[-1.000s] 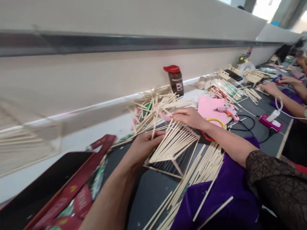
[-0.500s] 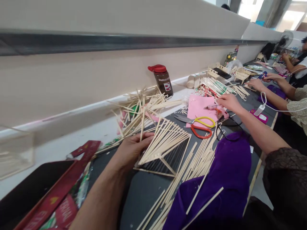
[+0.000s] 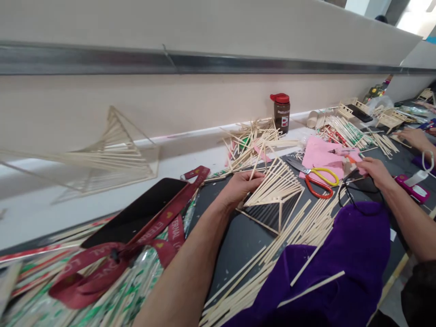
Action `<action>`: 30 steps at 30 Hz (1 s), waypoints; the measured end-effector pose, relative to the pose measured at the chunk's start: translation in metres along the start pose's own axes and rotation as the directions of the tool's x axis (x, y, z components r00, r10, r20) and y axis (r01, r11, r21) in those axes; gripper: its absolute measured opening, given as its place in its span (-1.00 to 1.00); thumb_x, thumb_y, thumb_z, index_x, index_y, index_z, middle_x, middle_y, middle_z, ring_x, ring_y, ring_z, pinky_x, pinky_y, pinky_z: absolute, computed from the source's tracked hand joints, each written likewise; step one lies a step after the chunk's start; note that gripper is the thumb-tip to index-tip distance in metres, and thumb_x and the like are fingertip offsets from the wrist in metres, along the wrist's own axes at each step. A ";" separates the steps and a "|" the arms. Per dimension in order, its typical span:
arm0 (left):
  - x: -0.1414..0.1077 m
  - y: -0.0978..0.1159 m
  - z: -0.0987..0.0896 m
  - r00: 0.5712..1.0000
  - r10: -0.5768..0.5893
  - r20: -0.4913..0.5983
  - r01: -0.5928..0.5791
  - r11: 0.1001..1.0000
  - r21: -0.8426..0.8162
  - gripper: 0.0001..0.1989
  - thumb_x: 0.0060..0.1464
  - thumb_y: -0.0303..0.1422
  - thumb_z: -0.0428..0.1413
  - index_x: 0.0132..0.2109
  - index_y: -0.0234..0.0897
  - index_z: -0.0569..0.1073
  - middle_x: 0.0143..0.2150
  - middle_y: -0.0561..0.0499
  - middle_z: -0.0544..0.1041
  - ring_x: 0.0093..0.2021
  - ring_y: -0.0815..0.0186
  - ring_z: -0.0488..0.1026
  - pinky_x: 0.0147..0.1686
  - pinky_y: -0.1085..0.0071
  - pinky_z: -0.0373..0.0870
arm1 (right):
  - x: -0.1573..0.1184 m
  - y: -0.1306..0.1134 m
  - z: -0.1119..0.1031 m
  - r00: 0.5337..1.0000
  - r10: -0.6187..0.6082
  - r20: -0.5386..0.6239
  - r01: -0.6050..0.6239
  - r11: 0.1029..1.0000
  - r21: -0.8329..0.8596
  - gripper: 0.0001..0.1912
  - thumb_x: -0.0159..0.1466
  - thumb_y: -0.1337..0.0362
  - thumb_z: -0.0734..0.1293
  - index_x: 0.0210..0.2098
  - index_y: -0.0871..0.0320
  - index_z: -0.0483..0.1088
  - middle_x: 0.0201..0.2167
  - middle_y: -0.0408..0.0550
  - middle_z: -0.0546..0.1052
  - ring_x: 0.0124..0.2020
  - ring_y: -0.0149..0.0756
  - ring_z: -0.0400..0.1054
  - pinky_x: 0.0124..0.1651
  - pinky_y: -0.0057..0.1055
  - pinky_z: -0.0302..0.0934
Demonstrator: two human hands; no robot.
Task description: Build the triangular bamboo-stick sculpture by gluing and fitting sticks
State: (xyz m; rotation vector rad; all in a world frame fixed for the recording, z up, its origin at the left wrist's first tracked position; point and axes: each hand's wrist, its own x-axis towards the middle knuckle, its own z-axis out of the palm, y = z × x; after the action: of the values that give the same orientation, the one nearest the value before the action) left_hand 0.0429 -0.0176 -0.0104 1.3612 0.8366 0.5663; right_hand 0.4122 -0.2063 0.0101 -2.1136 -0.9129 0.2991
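While my left hand (image 3: pixel 247 185) pinches the stick frame (image 3: pixel 275 184) at its left edge, my right hand (image 3: pixel 379 175) touches the pink glue gun (image 3: pixel 349 152).
Watching remotely, I cannot tell whether that second hand is closed around it. The frame is on the dark tabletop (image 3: pixel 243 240), with loose sticks (image 3: pixel 315 223) just beside it and scissors (image 3: pixel 308 171) near.

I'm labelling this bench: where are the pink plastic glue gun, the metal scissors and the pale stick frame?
Pink plastic glue gun (image 3: pixel 348 152), head view: its body.
Yellow-and-red-handled metal scissors (image 3: pixel 308 171), head view: the pivot.
Pale wooden stick frame (image 3: pixel 269 189), head view: its slanted sticks.
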 end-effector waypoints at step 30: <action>-0.003 -0.001 0.002 1.000 -0.018 -0.016 0.017 0.997 -0.074 -0.72 -0.31 -0.23 0.33 -0.44 -0.34 0.56 -0.55 0.06 0.50 -0.57 0.43 0.32 -0.52 0.48 0.22 | -0.042 -0.178 0.061 0.801 -0.562 0.206 0.192 0.567 0.801 -0.81 0.08 0.31 0.33 -0.27 0.11 0.39 -0.29 -0.11 0.57 -0.59 -0.46 0.36 -0.54 -0.45 0.26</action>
State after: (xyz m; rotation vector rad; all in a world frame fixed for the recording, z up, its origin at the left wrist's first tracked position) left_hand 0.0419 -0.0214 -0.0111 1.2829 0.8321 0.5900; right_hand 0.2624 -0.1246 0.1000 -1.0203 -1.2242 0.8014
